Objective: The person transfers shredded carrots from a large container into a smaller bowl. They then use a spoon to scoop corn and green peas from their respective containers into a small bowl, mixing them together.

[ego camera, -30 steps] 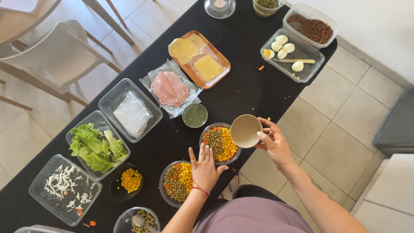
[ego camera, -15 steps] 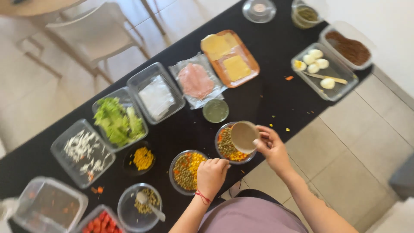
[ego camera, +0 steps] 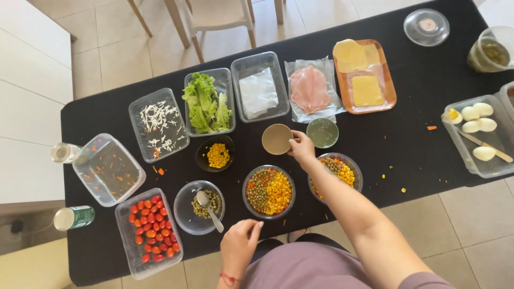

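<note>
My right hand (ego camera: 302,147) grips a small round beige bowl (ego camera: 277,138) by its rim, just above the black table (ego camera: 407,144). It hovers between a dark bowl of corn (ego camera: 215,153) and a small green-tinted lid (ego camera: 322,132). My left hand (ego camera: 239,247) rests at the table's near edge with fingers curled loosely, holding nothing, below a glass bowl of peas, corn and carrot (ego camera: 269,191). A second mixed-vegetable bowl (ego camera: 338,171) lies under my right forearm.
Clear trays hold lettuce (ego camera: 207,101), shredded cheese (ego camera: 158,123), cherry tomatoes (ego camera: 148,229), boiled eggs (ego camera: 478,134) and white slices (ego camera: 258,92). Ham (ego camera: 309,89) and cheese slices (ego camera: 365,77) lie at the back. A bowl with a spoon (ego camera: 201,207), a can (ego camera: 74,218) and a chair (ego camera: 217,16) are nearby.
My right hand carried the beige bowl leftward, off the mixed-vegetable bowl. My left hand drew back from the pea-and-corn bowl to the table's near edge. The view shifted left.
</note>
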